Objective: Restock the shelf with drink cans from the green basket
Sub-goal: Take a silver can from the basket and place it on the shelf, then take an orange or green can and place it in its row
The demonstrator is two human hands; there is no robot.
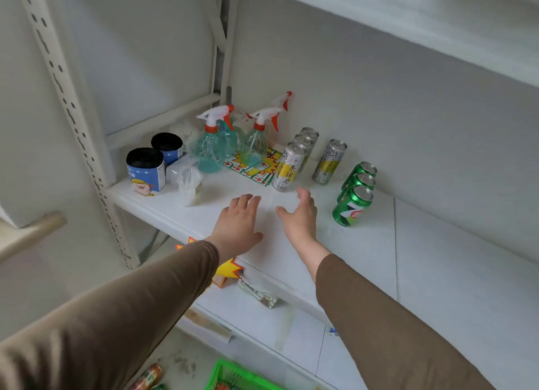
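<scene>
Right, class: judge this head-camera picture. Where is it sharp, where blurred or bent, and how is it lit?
Head view: cans and spray bottles are fairly sharp; the left sleeve near the lens is soft; the wide angle bows the slotted upright; light is soft and even, with faint shadows under both hands and no harsh glare.

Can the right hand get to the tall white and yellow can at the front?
Probably yes. The right hand is open and empty, just in front of the tall white and yellow can, with bare shelf between them. The green cans stand off to the side.
</scene>
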